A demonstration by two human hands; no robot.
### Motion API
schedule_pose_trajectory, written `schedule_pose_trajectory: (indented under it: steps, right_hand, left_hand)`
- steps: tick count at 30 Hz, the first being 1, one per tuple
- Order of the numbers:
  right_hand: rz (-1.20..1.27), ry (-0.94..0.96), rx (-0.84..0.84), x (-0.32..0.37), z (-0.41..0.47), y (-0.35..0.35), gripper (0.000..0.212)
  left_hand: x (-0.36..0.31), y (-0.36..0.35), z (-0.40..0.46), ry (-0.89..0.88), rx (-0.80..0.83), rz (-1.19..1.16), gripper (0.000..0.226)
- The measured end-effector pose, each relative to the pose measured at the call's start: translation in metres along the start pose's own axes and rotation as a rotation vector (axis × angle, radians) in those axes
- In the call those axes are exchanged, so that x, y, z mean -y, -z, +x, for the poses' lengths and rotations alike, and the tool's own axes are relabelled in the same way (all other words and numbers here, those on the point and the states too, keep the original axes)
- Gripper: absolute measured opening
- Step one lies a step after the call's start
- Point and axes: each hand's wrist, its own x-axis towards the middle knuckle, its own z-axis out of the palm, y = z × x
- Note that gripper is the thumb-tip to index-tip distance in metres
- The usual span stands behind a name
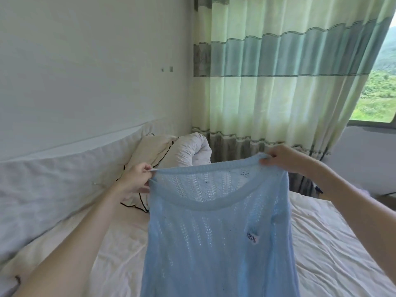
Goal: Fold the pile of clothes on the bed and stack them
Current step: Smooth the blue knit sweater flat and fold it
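Above the bed [334, 249]: I hold the blue knit top [216, 221] up.
Left hand [137, 179]: pinching one shoulder.
Right hand [282, 157]: pinching the other.
Risk: loose knit may stretch or slip.

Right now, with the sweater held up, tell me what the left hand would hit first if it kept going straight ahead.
Probably the cream pillow: it lies just beyond the left hand, which pinches the sweater. Depth is unclear from one view.
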Motion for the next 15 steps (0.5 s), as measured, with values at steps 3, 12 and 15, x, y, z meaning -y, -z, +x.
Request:
schedule_pose_trajectory:
  steps: [3,12,15]
  right_hand:
    - [-0.239,-0.047,0.221,-0.013,-0.006,-0.014,0.03]
    - [-0.233,-0.089,-0.203,-0.033,-0.004,-0.005,0.015]
    - [-0.32,-0.079,-0.112,-0.04,-0.017,-0.03,0.013]
  left_hand:
    - [0.01,-0.01,-0.001,0.073,0.128,-0.135,0.015]
    - [-0.004,-0.009,0.014,-0.336,0.189,0.435,0.024]
    - [0.015,-0.013,0.019,-0.272,0.087,0.599,0.021]
